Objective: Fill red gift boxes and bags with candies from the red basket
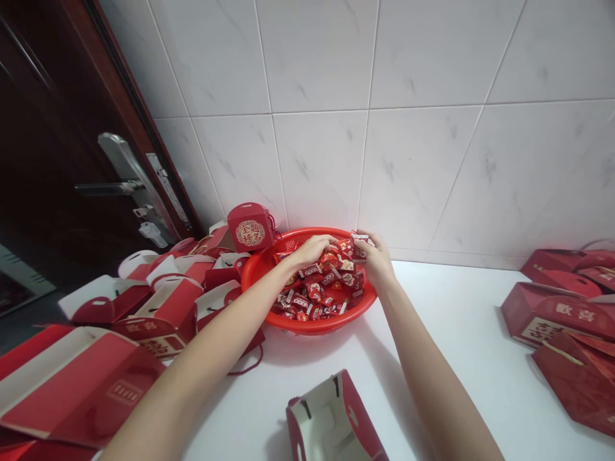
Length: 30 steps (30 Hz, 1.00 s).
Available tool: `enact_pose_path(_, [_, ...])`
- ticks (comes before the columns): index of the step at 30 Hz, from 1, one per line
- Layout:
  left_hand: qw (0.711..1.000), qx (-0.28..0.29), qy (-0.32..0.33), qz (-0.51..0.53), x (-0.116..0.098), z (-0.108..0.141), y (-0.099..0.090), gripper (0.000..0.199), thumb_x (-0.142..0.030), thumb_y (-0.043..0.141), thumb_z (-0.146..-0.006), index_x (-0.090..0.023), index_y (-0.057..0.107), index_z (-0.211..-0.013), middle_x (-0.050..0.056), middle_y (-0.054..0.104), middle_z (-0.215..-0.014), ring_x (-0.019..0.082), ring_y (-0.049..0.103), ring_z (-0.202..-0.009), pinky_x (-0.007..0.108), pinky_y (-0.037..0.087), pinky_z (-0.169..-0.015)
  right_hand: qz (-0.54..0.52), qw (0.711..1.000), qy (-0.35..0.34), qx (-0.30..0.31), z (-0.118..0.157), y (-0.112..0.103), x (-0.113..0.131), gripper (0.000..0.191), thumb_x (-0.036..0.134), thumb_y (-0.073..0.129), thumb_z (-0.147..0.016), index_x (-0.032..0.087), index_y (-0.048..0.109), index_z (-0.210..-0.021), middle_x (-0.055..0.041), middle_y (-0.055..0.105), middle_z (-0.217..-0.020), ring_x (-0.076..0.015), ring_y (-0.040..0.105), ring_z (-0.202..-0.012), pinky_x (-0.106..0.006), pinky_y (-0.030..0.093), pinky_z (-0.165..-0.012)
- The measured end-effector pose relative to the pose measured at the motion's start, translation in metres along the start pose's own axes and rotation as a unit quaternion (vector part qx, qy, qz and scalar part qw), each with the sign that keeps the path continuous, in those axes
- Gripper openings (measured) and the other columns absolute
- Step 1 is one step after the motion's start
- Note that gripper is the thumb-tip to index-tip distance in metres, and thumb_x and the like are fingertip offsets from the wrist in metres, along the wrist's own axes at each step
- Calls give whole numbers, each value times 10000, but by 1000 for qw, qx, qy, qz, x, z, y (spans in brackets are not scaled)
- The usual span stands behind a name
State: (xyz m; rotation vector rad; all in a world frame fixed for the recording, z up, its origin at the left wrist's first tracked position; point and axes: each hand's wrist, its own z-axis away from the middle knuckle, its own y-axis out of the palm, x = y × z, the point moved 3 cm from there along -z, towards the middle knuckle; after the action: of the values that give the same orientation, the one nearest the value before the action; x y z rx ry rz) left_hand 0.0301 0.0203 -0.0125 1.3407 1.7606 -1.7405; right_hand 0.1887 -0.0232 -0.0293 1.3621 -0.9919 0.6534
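Nearest to you, the open red cardboard box with white inside (362, 410) stands on the smooth white table (446, 333). Beyond it, the round red plastic mesh basket (307, 328) holds the small red wrapped sweets (314, 291). Your right hand (378, 261) pinches a red packet with white-patterned edge (362, 238); grip it lightly and clear the rim. Your left hand (311, 251) reaches over the sweets, fingers bent; I cannot tell if it pinches any, so separate them gently.

You can pass over the smooth white tabletop (461, 314) right of the round red plastic basket (307, 329); clustered red-and-white cardboard boxes (166, 314) obstruct the left, grey-veined white wall tiles (317, 160) the far side, an open red cardboard box (339, 416) the near middle.
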Motion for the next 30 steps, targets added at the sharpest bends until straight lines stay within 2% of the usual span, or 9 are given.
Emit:
enact_pose_path(4, [1000, -5, -23, 6, 0, 1, 1, 429, -193, 412, -658, -138, 721, -951, 53, 748, -989, 224, 659, -980, 310, 502, -929, 7, 1000, 7, 7, -2, -2, -1, 369, 227, 737, -561, 208, 675, -924, 31, 684, -669, -158, 614, -613, -270, 498, -584])
enact_pose_path(7, [1000, -1, -23, 14, 1, 2, 0, 366, -178, 426, -637, -158, 719, -855, 33, 747, -915, 217, 652, -941, 297, 506, -898, -1, 1000, 7, 6, -1, -2, 0, 363, 221, 731, -570, 209, 679, -929, 32, 684, -676, -152, 608, -612, -269, 500, -585])
enact_pose_path(10, [997, 30, -17, 67, 0, 2, 3, 262, -192, 423, -691, -170, 681, -729, 30, 731, -792, 208, 655, -847, 303, 520, -838, -6, 1000, 16, 4, 1, -1, 2, 354, 205, 724, -573, 209, 677, -924, 40, 683, -659, -144, 601, -598, -261, 499, -579])
enact_pose_path(13, [992, 56, -13, 109, -1, 4, 6, 256, -282, 438, -787, -165, 639, -680, 35, 699, -708, 198, 648, -746, 311, 523, -759, -5, 1000, 17, 14, 2, 1, 2, 345, 199, 731, -585, 206, 680, -926, 40, 692, -669, -138, 606, -598, -255, 505, -585])
enact_pose_path(18, [994, 25, 46, 92, -3, 5, 6, 334, -470, 614, -760, -166, 593, -622, -14, 592, -621, 143, 532, -637, 265, 428, -662, -4, 999, 14, 35, -1, 0, -2, 407, 179, 759, -618, 225, 673, -1013, 37, 724, -750, -141, 641, -629, -251, 533, -579])
enact_pose_path(21, [994, 6, 78, 80, -3, 5, 4, 397, -526, 615, -771, -156, 608, -630, -23, 556, -610, 129, 483, -610, 262, 385, -629, -7, 999, 27, 46, -1, 0, -3, 319, 172, 761, -650, 209, 671, -954, 28, 721, -731, -147, 648, -620, -255, 545, -547])
enact_pose_path(25, [991, -29, 104, 83, -3, 5, 0, 452, -580, 634, -774, -135, 674, -707, 2, 610, -676, 152, 529, -680, 270, 405, -662, -9, 994, 62, 89, 2, 3, -2, 111, 161, 720, -699, 179, 674, -798, 1, 720, -698, -158, 658, -625, -288, 582, -562])
enact_pose_path(30, [992, -17, 108, 62, -4, 4, 2, 424, -547, 600, -816, -142, 671, -712, 7, 636, -676, 159, 564, -673, 274, 439, -667, -20, 995, 59, 73, 3, 3, 0, 97, 132, 714, -690, 181, 678, -766, 7, 715, -665, -159, 657, -595, -287, 582, -540])
